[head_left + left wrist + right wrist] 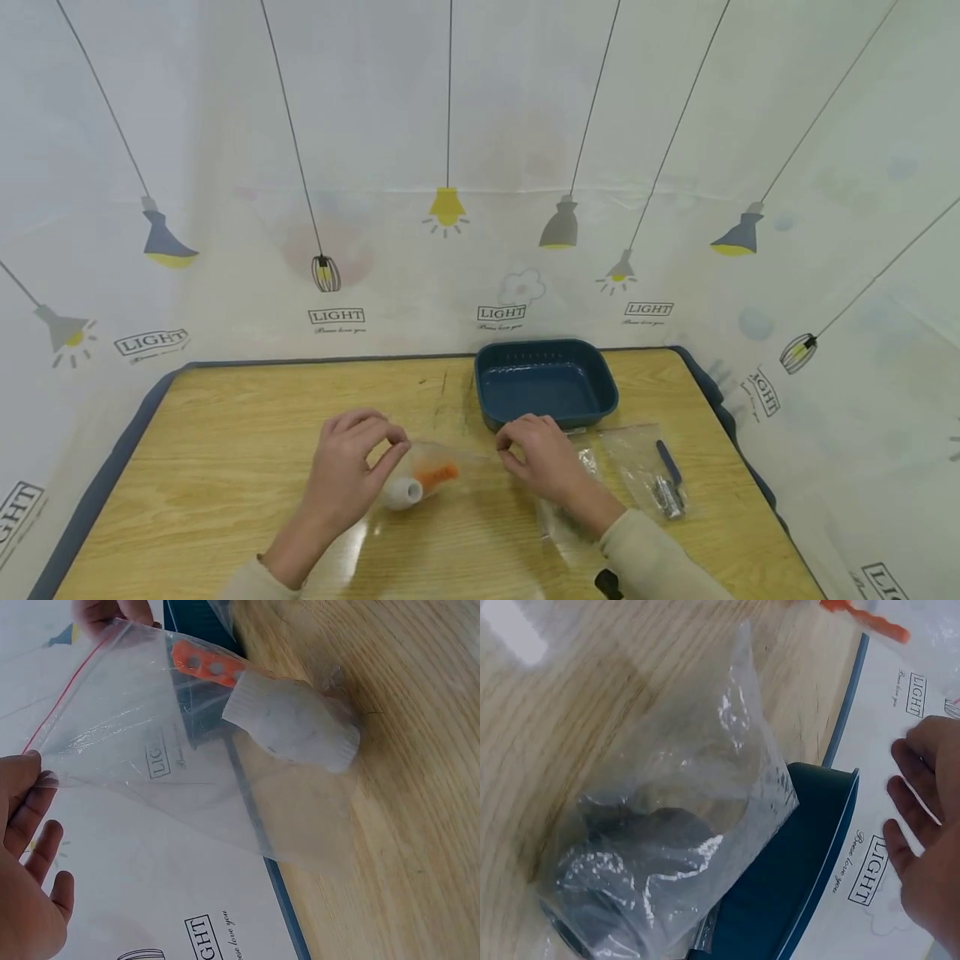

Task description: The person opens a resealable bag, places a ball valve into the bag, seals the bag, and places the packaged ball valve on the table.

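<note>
Between both hands a clear zip bag (135, 720) with a red seal line is stretched by its top edge. My left hand (348, 467) pinches one end of that edge between thumb and finger. At the opposite corner, my right hand (543, 458) pinches the edge; its other fingers are spread loosely in the right wrist view. Inside the bag, low down, lie a white ribbed plastic piece (292, 724) with an open round end and an orange strip (206, 664) with round holes.
A dark blue tray (546, 387) stands at the table's back. A clear bag with dark grey items (652, 855) lies under the right forearm. Farther right is another clear bag (633, 454) with metal pieces and a dark blue bar (669, 462). Printed cloth hangs behind the wooden table (247, 433).
</note>
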{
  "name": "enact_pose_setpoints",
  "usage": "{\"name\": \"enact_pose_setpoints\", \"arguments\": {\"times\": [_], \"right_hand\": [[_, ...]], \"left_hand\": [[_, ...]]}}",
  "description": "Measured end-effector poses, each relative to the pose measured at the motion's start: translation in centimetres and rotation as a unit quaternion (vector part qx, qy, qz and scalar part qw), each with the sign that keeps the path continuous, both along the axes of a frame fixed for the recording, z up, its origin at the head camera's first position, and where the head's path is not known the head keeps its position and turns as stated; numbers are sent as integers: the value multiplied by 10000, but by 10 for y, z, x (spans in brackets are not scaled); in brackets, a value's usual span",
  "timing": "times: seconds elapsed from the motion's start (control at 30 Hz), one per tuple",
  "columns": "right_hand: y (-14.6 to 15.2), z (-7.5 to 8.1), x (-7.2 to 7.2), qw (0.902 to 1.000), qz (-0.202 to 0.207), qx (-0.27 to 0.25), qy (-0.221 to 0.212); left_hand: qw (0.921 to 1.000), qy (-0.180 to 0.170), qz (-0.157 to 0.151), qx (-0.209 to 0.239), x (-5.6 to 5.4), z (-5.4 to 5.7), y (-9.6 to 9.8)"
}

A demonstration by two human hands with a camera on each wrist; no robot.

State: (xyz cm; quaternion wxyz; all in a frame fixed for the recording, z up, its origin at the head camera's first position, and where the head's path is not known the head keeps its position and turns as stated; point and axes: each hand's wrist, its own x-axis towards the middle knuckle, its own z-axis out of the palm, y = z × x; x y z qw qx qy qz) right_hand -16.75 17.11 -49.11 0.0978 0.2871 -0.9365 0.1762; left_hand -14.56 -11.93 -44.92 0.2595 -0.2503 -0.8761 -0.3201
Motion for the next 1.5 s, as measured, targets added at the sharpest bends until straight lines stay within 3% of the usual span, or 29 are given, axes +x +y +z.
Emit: {"name": "enact_pose_setpoints", "arguments": {"times": [0.13, 0.23, 0.3, 0.4, 0.47, 0.53, 0.67, 0.83, 0.93, 1.3, 1.5], "right_hand": [[-2, -3, 2, 9966, 223, -68, -784], [-5, -5, 3, 9861, 244, -729, -1475], [-7, -8, 2, 9694, 170, -1354, -2039], [-10, -11, 2, 9347, 24, -2135, -2842], [-13, -15, 1, 9201, 54, -2410, -3086], [-17, -17, 2, 9117, 115, -2561, -3210], [-27, -26, 2, 9131, 316, -2705, -3036], [-33, -29, 2, 9168, 264, -2817, -2817], [-36, -28, 3, 9144, 306, -2919, -2787], [-51, -41, 3, 8908, 589, -3445, -2904], [-55, -36, 5, 8956, 604, -3415, -2786]], "left_hand": [[10000, -37, -16, 48, 0, -1, 2], [10000, -2, 8, 84, 0, -1, 3], [9999, 20, 14, 136, 0, -1, 3], [9996, 35, -22, 268, 1, 1, 5], [9993, 66, -61, 370, 2, 2, 6], [9989, 94, -104, 458, 2, 3, 7], [9981, 103, -170, 590, 3, 4, 8], [9968, 70, -202, 765, 4, 4, 7], [9958, 12, -175, 900, 5, 4, 6], [9938, -116, -231, 1080, 7, 6, 5], [9950, -65, -111, 988, 7, 7, 1]]}}
